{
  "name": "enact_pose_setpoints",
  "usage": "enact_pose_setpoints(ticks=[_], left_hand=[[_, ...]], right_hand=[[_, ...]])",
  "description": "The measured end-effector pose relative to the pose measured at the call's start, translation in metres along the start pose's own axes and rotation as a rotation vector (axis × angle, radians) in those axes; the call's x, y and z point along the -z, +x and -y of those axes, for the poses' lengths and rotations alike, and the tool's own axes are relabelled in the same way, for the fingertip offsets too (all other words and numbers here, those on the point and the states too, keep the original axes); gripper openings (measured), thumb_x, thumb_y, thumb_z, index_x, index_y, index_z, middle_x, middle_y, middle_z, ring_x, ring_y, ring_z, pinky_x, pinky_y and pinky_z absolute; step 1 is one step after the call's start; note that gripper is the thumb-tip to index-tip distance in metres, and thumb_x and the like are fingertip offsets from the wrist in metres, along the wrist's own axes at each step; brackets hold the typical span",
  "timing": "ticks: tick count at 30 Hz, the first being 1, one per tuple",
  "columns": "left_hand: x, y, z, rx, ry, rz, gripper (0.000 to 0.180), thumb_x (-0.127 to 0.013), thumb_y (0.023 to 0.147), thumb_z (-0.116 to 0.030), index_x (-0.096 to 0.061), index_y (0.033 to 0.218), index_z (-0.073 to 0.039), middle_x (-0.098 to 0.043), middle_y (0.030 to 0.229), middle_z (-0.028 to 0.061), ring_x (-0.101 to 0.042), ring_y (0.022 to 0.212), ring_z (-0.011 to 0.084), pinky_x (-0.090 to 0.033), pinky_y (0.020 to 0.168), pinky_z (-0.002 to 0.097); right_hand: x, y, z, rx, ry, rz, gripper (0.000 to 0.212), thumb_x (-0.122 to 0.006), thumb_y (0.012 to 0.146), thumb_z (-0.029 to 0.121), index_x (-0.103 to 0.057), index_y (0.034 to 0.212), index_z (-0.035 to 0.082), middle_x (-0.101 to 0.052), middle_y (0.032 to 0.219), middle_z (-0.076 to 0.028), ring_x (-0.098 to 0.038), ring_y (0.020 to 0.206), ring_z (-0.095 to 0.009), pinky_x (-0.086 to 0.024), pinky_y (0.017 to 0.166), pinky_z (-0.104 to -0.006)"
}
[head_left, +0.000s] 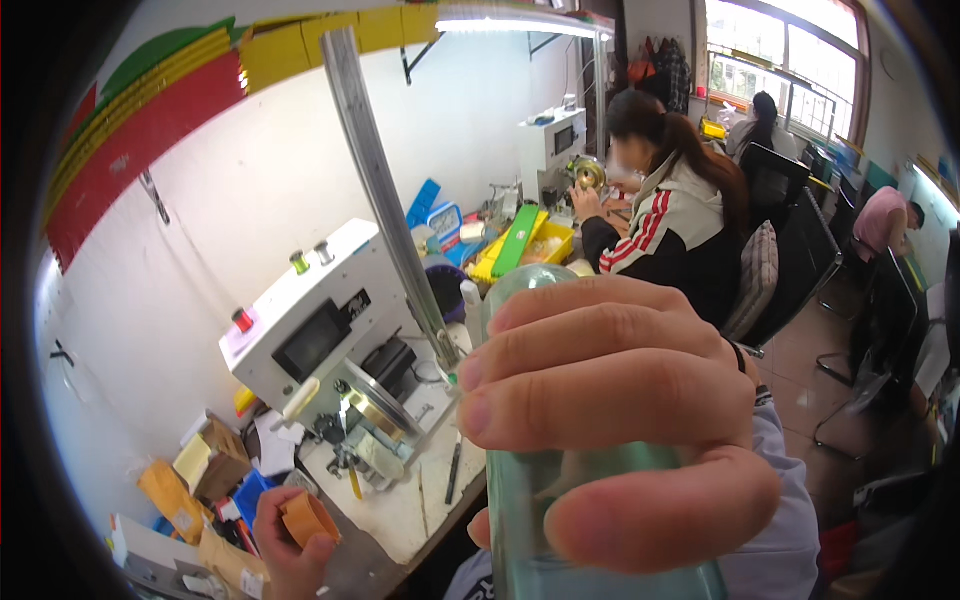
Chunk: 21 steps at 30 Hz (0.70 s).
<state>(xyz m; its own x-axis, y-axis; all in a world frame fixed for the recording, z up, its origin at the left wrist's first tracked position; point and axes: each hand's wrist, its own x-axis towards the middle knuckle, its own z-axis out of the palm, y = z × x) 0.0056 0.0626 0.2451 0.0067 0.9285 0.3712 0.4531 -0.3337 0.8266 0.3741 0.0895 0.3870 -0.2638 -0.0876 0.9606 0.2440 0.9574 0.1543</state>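
Head view: a translucent pale-green bottle (522, 520) is gripped aloft by the right hand's (620, 375) curled fingers, while an orange-brown curved band (310, 520) is pinched in the left hand (287, 550) beside the counter's (375, 565) near edge, a holding step apparently, for which steady grips seem needed next.

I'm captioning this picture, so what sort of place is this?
Probably a craft or light assembly workshop: a white benchtop machine has coloured spools on top, and a co-worker sits at another white machine beyond.
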Motion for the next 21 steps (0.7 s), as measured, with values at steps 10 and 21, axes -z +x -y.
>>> enact_pose_setpoints(ticks=[10,21], left_hand=[[-0.006,0.003,-0.008,0.018,-0.139,0.016,0.078,-0.091,0.071,-0.038,-0.055,0.128,0.001,-0.06,0.111,0.0058,-0.061,0.097,0.0131,-0.05,0.082,0.0263],[-0.038,0.031,-0.055,-0.108,-0.177,0.235,0.082,-0.094,0.073,-0.035,-0.058,0.136,0.003,-0.068,0.104,0.008,-0.064,0.089,0.0132,-0.05,0.081,0.0264]], right_hand=[[-0.028,-0.065,-0.012,-0.285,0.334,0.059,0.058,-0.091,0.075,0.014,-0.053,0.118,0.007,-0.072,0.1,-0.022,-0.074,0.079,-0.036,-0.062,0.073,-0.0477],[-0.077,-0.157,0.004,-0.81,0.596,0.295,0.078,-0.092,0.071,0.023,-0.05,0.133,0.002,-0.071,0.102,-0.012,-0.074,0.088,-0.024,-0.057,0.078,-0.0335]])
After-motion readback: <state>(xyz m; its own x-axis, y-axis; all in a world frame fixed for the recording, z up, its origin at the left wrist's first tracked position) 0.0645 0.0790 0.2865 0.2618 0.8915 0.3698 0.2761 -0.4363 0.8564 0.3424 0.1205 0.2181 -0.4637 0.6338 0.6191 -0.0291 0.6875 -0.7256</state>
